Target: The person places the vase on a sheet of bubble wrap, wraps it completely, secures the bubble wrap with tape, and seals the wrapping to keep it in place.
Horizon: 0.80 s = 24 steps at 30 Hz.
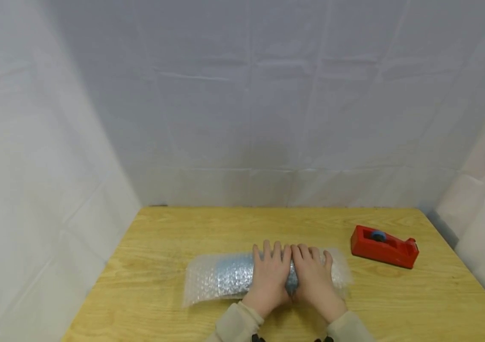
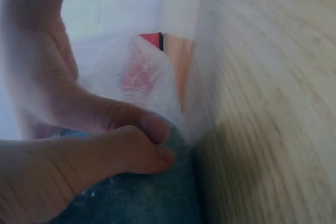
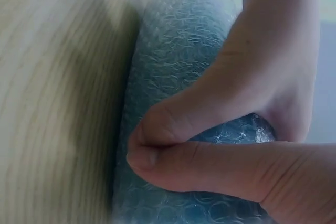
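A blue item (image 1: 234,275) lies rolled up in clear bubble wrap (image 1: 200,278), sideways on the table. Side by side, my left hand (image 1: 270,280) and right hand (image 1: 315,278) grip the middle of the bundle. Fingers lie over its top and far side, while both thumbs press its near side. In the left wrist view, the left thumb (image 2: 105,166) touches the right thumb. The right wrist view shows them meeting just above the table, on the bubble wrap (image 3: 178,40). What the blue item is cannot be told through the wrap.
A red tape dispenser (image 1: 385,247) with a blue roll (image 1: 378,235) stands to the right of the bundle. The wooden table (image 1: 153,242) is bounded by white sheeting (image 1: 242,118) at the back and both sides. Loose wrap extends beyond the bundle's left end.
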Motion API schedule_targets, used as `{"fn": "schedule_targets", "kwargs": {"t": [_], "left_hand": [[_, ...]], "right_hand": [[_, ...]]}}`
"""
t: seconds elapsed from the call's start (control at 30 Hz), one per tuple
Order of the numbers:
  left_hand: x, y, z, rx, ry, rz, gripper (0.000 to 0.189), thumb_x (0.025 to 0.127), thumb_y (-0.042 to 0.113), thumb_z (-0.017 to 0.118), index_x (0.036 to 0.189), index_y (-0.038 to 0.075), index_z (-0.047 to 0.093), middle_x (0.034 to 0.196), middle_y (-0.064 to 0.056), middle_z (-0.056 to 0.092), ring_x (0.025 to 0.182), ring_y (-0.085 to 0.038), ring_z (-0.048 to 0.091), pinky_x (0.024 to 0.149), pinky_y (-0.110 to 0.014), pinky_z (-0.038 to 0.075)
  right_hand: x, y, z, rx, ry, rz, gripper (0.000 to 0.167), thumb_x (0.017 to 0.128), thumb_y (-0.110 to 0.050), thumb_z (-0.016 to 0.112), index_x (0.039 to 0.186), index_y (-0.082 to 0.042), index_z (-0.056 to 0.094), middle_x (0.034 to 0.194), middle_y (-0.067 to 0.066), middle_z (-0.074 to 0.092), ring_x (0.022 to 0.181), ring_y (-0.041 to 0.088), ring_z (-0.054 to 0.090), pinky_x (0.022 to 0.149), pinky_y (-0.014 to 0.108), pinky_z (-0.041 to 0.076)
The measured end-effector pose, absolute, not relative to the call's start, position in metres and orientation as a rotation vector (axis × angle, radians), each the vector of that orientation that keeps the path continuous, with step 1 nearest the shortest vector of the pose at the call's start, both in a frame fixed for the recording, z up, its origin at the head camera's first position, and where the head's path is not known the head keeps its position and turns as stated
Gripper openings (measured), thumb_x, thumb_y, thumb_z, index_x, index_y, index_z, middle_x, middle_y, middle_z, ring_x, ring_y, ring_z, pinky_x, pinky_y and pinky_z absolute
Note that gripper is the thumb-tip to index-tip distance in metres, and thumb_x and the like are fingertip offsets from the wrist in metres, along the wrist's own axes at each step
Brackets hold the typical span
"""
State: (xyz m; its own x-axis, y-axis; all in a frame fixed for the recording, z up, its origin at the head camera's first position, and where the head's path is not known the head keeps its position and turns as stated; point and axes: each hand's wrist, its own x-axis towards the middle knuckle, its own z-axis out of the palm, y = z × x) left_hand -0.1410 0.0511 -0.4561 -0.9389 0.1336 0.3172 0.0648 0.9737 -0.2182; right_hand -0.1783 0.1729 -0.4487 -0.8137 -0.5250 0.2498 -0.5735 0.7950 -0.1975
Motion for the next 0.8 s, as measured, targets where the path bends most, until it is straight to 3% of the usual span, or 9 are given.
{"fn": "schedule_targets", "kwargs": {"t": [0.17, 0.37, 0.57, 0.8], "left_hand": [[-0.139, 0.053, -0.463, -0.114, -2.755, 0.362, 0.123, 0.047, 0.076, 0.083, 0.144, 0.012, 0.043, 0.139, -0.011, 0.051, 0.131, -0.041, 0.043, 0.103, -0.065, 0.032], [-0.14, 0.054, -0.465, -0.049, -2.762, 0.38, 0.126, 0.045, 0.071, 0.088, 0.146, 0.014, 0.04, 0.141, -0.013, 0.049, 0.132, -0.042, 0.041, 0.103, -0.065, 0.033], [-0.141, 0.053, -0.461, -0.094, -2.756, 0.352, 0.119, 0.048, 0.069, 0.088, 0.143, 0.014, 0.043, 0.132, -0.011, 0.056, 0.119, -0.036, 0.053, 0.1, -0.061, 0.039], [-0.14, 0.054, -0.458, -0.125, -2.803, 0.381, 0.113, 0.049, 0.066, 0.089, 0.139, 0.015, 0.045, 0.123, -0.009, 0.057, 0.113, -0.032, 0.054, 0.096, -0.058, 0.042]], "right_hand": [[-0.185, 0.171, -0.448, 0.891, -2.826, 0.375, 0.11, 0.04, -0.04, 0.1, 0.134, -0.009, 0.051, 0.13, 0.012, 0.053, 0.118, 0.041, 0.046, 0.098, 0.073, 0.023], [-0.19, 0.168, -0.445, 0.927, -2.874, 0.382, 0.107, 0.044, -0.04, 0.1, 0.135, -0.009, 0.052, 0.129, 0.012, 0.053, 0.116, 0.041, 0.046, 0.097, 0.071, 0.024], [-0.193, 0.17, -0.443, 0.925, -2.872, 0.37, 0.105, 0.042, -0.041, 0.1, 0.132, -0.011, 0.053, 0.127, 0.011, 0.053, 0.113, 0.04, 0.048, 0.096, 0.069, 0.027], [-0.191, 0.171, -0.437, 0.94, -2.933, 0.401, 0.1, 0.044, -0.04, 0.1, 0.128, -0.01, 0.054, 0.127, 0.012, 0.052, 0.113, 0.041, 0.047, 0.094, 0.07, 0.027]]}}
